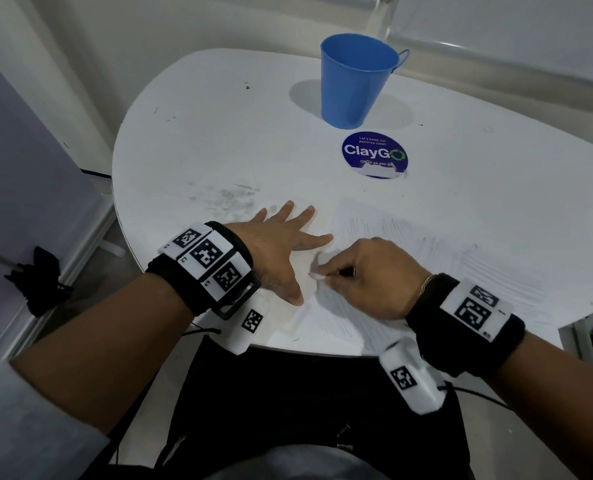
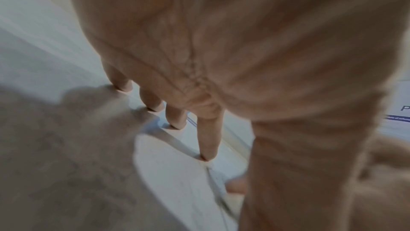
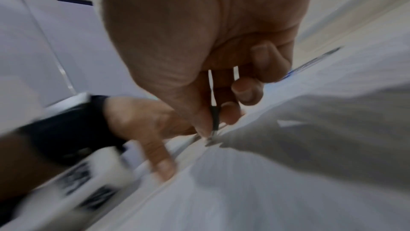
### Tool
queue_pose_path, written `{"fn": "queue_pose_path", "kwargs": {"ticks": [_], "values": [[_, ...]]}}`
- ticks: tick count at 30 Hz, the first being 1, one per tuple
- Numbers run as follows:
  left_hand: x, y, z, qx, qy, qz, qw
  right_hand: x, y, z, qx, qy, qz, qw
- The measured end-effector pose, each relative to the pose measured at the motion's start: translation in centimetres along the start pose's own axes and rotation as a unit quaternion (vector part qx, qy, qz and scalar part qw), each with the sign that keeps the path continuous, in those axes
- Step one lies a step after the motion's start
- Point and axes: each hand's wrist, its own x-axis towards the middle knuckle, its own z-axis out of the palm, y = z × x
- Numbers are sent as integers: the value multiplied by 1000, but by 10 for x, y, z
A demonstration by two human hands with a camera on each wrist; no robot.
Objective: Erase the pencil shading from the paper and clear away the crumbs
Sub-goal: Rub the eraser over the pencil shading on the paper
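Paper (image 1: 409, 258): thin, limp sheet, likely to buckle; lies on tabletop (image 1: 218, 140). Left hand (image 1: 277, 251) spread flat, pinning its edge. Right hand (image 1: 367, 275) pinches small white eraser (image 1: 317, 274) at the edge.

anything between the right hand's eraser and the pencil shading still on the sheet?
Nothing visible. The right hand pinches the white eraser at the paper's left edge, with the shading running open to its right. The left hand lies flat beside that edge, off the shaded area.
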Motion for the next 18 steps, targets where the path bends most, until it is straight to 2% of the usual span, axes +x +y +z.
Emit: {"fn": "queue_pose_path", "kwargs": {"ticks": [3,8,12,18], "values": [[-1,0,0,4,5,0,1000,-7,-8,4,-6,-55,-24,998],[0,-1,4,4,11,6,1000,9,10,-1,33,40,35,998],[0,-4,8,1,16,17,1000,10,10,7,23,54,42,997],[-1,2,7,17,5,21,1000,-1,14,19,96,69,59,991]]}}
